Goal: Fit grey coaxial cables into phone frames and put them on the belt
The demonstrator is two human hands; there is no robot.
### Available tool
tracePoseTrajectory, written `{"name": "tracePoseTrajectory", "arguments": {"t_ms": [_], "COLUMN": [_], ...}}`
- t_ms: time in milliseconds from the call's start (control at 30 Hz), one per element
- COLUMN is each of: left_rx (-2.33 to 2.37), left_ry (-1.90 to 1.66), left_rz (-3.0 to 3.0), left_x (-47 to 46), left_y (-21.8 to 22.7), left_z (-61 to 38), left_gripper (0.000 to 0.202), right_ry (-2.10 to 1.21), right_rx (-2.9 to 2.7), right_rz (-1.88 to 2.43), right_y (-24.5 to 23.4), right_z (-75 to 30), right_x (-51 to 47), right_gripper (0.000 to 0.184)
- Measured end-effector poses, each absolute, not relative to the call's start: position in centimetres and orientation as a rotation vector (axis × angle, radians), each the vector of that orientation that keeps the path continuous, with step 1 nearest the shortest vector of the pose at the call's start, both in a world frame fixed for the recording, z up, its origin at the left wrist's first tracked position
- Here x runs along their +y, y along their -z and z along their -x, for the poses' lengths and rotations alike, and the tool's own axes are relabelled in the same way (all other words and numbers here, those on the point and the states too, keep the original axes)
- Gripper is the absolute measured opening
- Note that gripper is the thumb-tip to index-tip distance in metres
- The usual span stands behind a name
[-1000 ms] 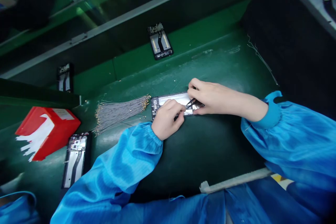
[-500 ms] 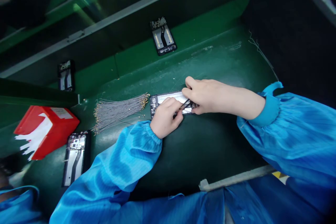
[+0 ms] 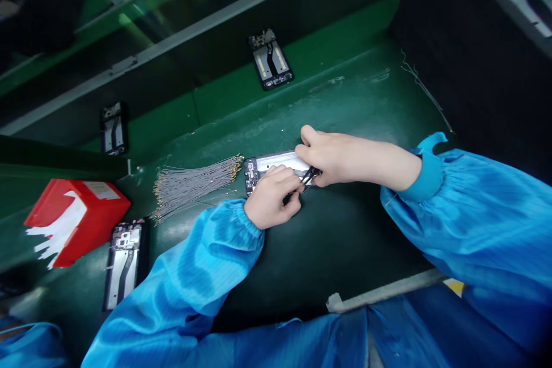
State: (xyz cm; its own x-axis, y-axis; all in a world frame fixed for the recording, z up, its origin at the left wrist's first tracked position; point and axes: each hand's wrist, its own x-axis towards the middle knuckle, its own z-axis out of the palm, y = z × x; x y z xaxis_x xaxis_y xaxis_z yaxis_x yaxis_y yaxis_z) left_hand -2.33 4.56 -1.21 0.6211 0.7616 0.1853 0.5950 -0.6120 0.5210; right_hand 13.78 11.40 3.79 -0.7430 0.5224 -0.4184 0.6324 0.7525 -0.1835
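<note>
Phone in work: opened phone frame (image 3: 276,161) lies flat on green bench (image 3: 297,259), btwn & under both hands; L end w/ small parts & bare silver plate show, R end mostly hidden.
L hand (image 3: 273,196): over near edge of frame, thumb & fingertips close tog. by the tool tips; can't tell if a thin wire is pinched there.
R hand (image 3: 334,156): narrow grip on dark tweezers (image 3: 309,175), tips angled twd L fingers, over R part of frame.
Progress: looks mid-step, judging by tweezers & fingers meeting at frame; nothing put down yet. Can't tell if any wire is seated, hands block view.
Cable bundle (image 3: 198,183): many thin grey cables w/ gold ends, just L of frame; plenty left, a few strays alongside.
Other phones: one open unit beside bin (image 3: 124,267), one at back (image 3: 271,60), one far L at back (image 3: 114,129); all out of hand, done or not = can't tell.
Red bin (image 3: 97,218): L side of bench, white paper hanging out.
Loose wires (image 3: 425,89): R side, well apart from frame.
</note>
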Motion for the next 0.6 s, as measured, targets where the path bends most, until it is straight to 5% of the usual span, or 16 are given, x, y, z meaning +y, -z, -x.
{"name": "tracePoseTrajectory", "arguments": {"t_ms": [267, 433, 600], "left_rx": [1.171, 1.346, 1.320], "left_ry": [-0.446, -0.239, -0.120], "left_rz": [-2.578, -2.679, -2.694], "left_x": [4.4, 5.2, 8.1], "left_y": [0.6, -0.4, -1.6], "left_z": [2.9, 3.8, 4.1], "left_gripper": [0.012, 0.059, 0.071], "right_ry": [0.442, 0.653, 0.562], "right_rx": [2.639, 2.785, 2.950], "right_rz": [-0.906, -0.950, -1.374], "right_y": [-3.6, -3.4, -2.6], "right_z": [-14.0, -15.4, -16.3], "right_x": [11.3, 13.0, 16.3], "right_gripper": [0.033, 0.026, 0.019]}}
